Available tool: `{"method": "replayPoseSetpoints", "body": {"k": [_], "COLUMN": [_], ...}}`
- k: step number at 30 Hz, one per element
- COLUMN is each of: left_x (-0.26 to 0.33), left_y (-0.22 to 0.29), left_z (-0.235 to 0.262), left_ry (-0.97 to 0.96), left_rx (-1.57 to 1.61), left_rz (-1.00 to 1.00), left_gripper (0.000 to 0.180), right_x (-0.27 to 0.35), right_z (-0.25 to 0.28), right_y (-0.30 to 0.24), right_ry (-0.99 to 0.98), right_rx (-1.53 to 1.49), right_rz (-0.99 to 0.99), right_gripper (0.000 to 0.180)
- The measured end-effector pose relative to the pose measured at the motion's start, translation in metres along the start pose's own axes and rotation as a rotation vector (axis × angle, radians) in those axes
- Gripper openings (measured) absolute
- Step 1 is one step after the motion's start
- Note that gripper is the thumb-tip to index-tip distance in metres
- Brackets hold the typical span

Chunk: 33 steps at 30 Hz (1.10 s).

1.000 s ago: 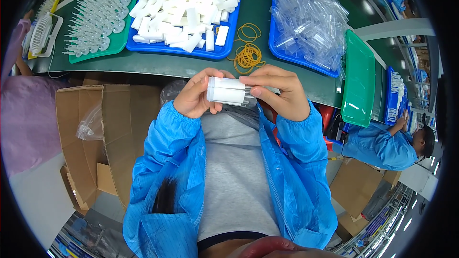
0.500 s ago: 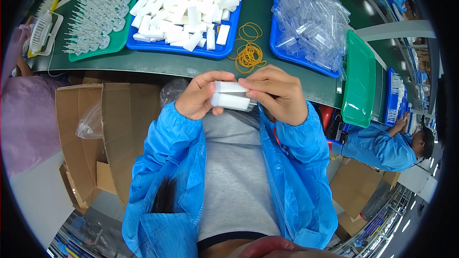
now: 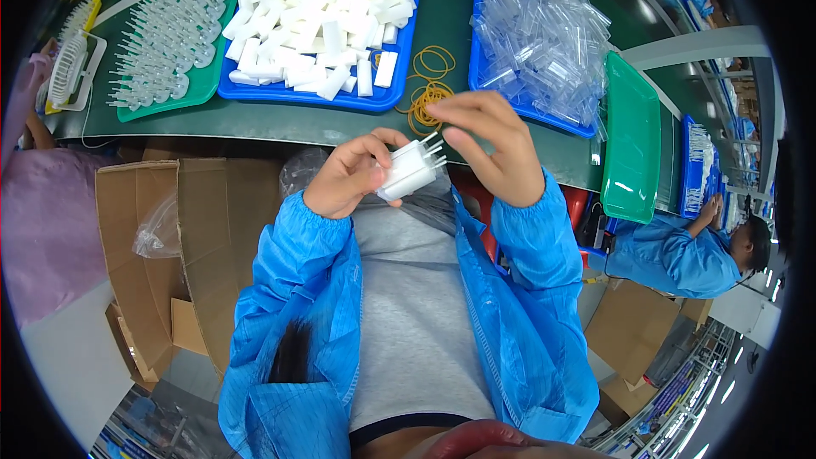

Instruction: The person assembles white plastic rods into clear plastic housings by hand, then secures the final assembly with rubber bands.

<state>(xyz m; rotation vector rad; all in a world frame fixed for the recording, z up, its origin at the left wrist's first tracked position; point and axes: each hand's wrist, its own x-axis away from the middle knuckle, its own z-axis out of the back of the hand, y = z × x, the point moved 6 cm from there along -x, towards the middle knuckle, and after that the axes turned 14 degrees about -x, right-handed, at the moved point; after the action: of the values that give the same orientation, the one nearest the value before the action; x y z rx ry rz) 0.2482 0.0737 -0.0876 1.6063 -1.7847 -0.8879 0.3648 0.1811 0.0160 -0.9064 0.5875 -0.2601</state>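
Note:
My left hand (image 3: 350, 172) grips a small holder (image 3: 410, 168) between thumb and fingers. White rectangular blocks sit in it, and several thin pins stick out from its right end. Just right of those pins is my right hand (image 3: 500, 146), its thumb and fingers apart, nothing visible between them. Behind its fingertips, a pile of yellow rubber bands (image 3: 431, 104) lies on the green table. Farther back, a blue tray (image 3: 374, 103) is heaped with white blocks (image 3: 331, 36) like those in the holder.
Clear-based pieces with upright pins (image 3: 166, 42) fill a green tray (image 3: 153, 110) at left. Clear plastic parts (image 3: 544, 30) overflow a second blue tray (image 3: 478, 59). Right of it lies another green tray (image 3: 633, 140). Cardboard boxes (image 3: 140, 246) stand lower left; a co-worker in blue (image 3: 671, 259) sits at right.
My right hand has come off the white blocks and spread open, up and to the right. The holder in my left hand is now tilted, its pins pointing up and right.

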Motion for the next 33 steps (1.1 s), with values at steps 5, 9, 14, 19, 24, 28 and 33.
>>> {"method": "replayPoseSetpoints", "body": {"k": [5, 9, 14, 19, 24, 28, 33], "left_x": [0.003, 0.004, 0.011, 0.013, 0.009, 0.007, 0.005], "left_y": [0.016, 0.024, 0.031, 0.034, 0.028, 0.027, 0.026], "left_z": [-0.008, -0.002, 0.005, 0.01, 0.015, 0.012, 0.01], "left_ry": [0.08, 0.176, 0.258, 0.306, 0.302, 0.293, 0.29], "left_rx": [-0.095, -0.244, -0.317, -0.296, -0.25, -0.242, -0.26], "left_rz": [-0.069, -0.111, -0.101, -0.132, -0.084, -0.073, -0.058], "left_gripper": [0.048, 0.064, 0.059, 0.051, 0.05, 0.049, 0.049], "right_x": [-0.035, -0.061, -0.073, -0.057, -0.02, -0.004, -0.004], "right_z": [-0.017, -0.035, -0.033, 0.015, 0.054, 0.055, 0.055], "right_y": [0.016, 0.036, 0.037, 0.021, 0.026, 0.034, 0.04], "right_ry": [0.012, -0.014, -0.062, 0.056, -0.104, -0.189, -0.208], "right_rx": [0.299, 0.544, 0.624, 0.635, 0.801, 0.811, 0.852], "right_rz": [0.083, 0.066, 0.017, -0.004, -0.149, -0.115, -0.066], "right_gripper": [0.032, 0.039, 0.04, 0.034, 0.031, 0.031, 0.028]}}
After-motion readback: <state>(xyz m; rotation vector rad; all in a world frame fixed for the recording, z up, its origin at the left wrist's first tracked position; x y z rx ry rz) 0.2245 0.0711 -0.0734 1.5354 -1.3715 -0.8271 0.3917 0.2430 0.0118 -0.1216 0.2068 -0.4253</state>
